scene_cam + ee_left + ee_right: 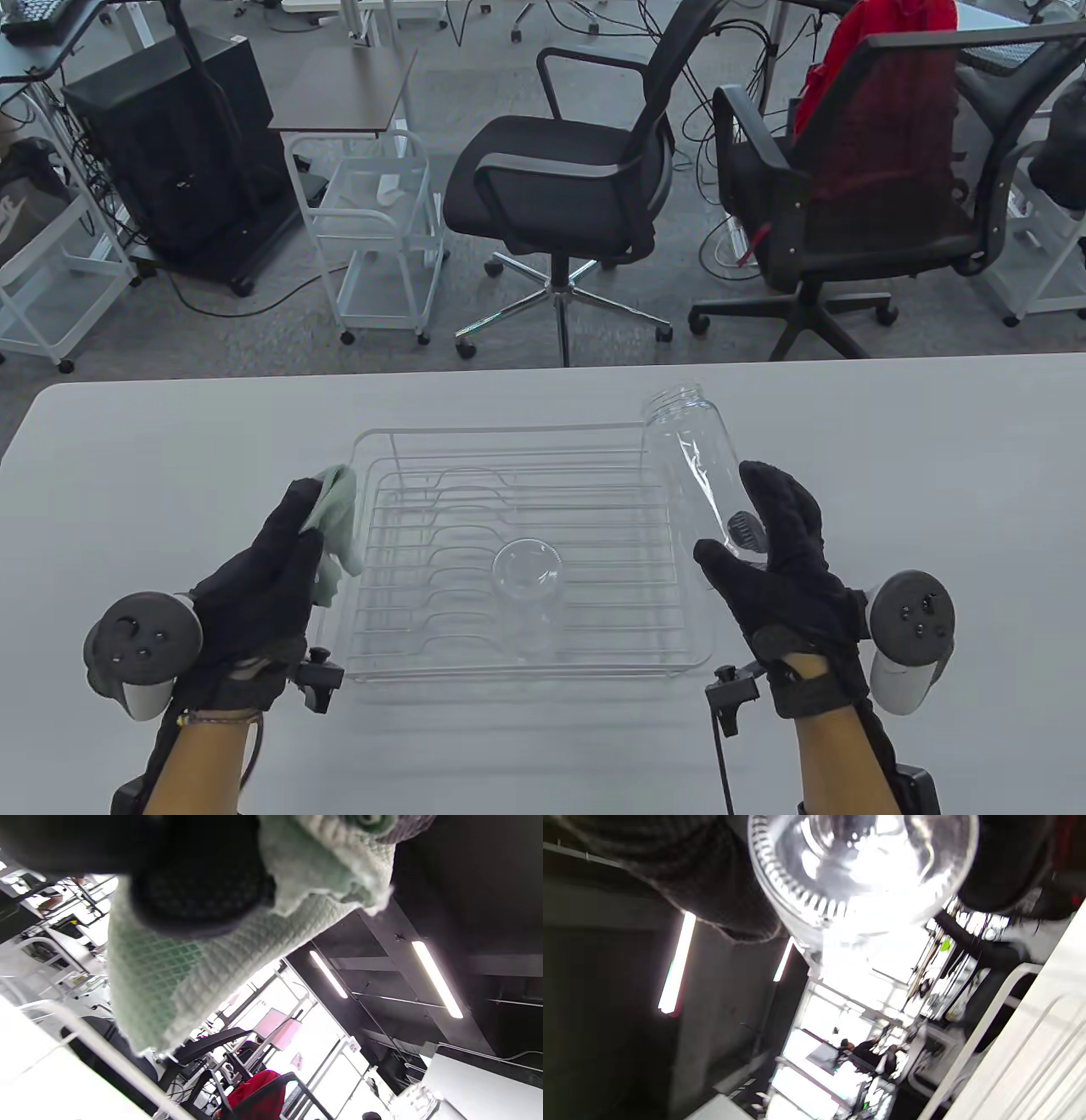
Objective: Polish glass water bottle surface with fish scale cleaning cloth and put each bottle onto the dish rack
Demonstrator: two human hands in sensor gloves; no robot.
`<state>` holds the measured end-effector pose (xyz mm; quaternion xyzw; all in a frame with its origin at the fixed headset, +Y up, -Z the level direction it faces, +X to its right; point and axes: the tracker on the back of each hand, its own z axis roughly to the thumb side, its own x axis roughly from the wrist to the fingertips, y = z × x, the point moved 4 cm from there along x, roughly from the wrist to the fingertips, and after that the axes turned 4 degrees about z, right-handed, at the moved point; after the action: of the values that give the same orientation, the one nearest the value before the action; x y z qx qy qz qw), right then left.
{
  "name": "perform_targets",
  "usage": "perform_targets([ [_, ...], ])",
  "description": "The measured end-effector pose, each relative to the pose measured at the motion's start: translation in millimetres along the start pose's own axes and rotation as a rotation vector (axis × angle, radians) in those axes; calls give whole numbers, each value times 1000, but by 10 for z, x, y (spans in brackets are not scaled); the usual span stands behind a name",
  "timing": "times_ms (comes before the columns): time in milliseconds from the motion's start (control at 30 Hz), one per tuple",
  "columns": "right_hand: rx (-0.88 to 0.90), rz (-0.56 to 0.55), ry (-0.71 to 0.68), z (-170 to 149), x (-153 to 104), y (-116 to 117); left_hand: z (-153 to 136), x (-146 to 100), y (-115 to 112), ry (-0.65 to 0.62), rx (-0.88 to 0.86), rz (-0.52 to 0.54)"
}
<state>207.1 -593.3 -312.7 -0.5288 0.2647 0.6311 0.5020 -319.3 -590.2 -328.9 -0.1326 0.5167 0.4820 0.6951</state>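
Note:
My right hand grips the lower end of a clear glass bottle, which tilts up and away over the right edge of the white wire dish rack. The bottle's round base fills the top of the right wrist view between my gloved fingers. A second clear bottle stands upright in the rack, seen from above. My left hand holds the pale green fish scale cloth at the rack's left edge. The cloth hangs under my fingers in the left wrist view.
The rack sits in the middle of the grey table. Beyond the table's far edge stand two black office chairs, a white wire cart and a black cabinet.

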Motion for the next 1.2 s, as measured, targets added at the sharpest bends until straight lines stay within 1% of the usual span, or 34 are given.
perform_targets([
  [33, -64, -36, -21, 27, -10, -30, -57, -11, 6, 14, 12, -31],
  [67, -106, -57, -32, 50, -24, -28, -122, -30, 49, 33, 24, -8],
  [100, -138, -45, -34, 56, -32, 9, -165, -35, 86, 53, 8, 18],
  [133, -151, -33, -40, 59, -29, 28, -182, -39, 96, 66, -6, 18],
  [167, -249, 36, -43, 47, -10, 130, -214, -49, 106, 87, -55, 11],
  [200, -281, 71, -48, 42, 3, 193, -219, -54, 107, 85, -67, 8],
  [367, -423, 112, -119, 96, 49, 483, -244, -74, 128, 90, -51, 5],
  [567, -549, 184, -153, 69, 92, 734, -247, -80, 124, 99, -64, -16],
  [667, -556, 203, -171, 48, 101, 811, -242, -83, 111, 97, -69, -28],
  [733, -557, 237, -173, 26, 107, 861, -226, -86, 104, 86, -61, -27],
  [800, -542, 246, -178, 17, 107, 898, -208, -82, 126, 66, -49, -2],
  [967, -603, 297, -199, 20, 97, 993, -204, -91, 172, 62, -67, 27],
  [1200, -622, 332, -235, 10, 94, 1024, -229, -103, 152, 75, -37, 21],
])
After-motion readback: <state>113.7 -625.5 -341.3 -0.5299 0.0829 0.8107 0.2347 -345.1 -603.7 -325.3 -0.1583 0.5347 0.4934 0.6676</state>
